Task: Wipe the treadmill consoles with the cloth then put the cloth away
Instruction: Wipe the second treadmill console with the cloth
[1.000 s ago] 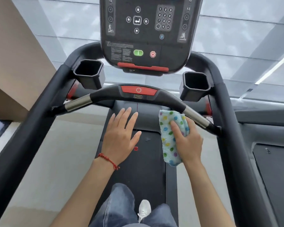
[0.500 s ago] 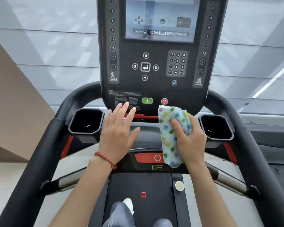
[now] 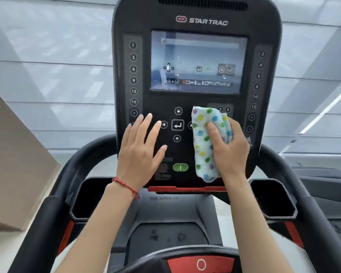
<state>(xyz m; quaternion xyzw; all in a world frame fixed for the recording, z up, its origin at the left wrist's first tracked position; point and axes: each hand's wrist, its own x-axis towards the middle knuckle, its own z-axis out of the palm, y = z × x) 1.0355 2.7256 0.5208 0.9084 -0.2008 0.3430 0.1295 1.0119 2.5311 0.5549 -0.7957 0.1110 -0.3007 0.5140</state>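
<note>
— Where are your hands just now?

— Both are up in front of the treadmill console (image 3: 197, 99). My right hand (image 3: 227, 149) grips the dotted cloth (image 3: 204, 143): thumb across its front, fingers curled round behind it. The cloth lies over the right part of the button panel, at about four o'clock from the enter key (image 3: 177, 125), covering most of the number pad (image 3: 223, 109).

— And the left?

— My left hand (image 3: 140, 152) is spread flat, fingers straight and a little apart, holding nothing. It is at about eight o'clock from the enter key. Whether the fingertips touch the panel I cannot tell.

— What else is around?

— The screen (image 3: 198, 62) sits at twelve o'clock above both hands, and the green start button (image 3: 180, 167) is between my wrists, at six o'clock from the enter key. A red string bracelet (image 3: 125, 186) circles my left wrist. Black cup holders (image 3: 272, 198) flank the console low on either side.
</note>
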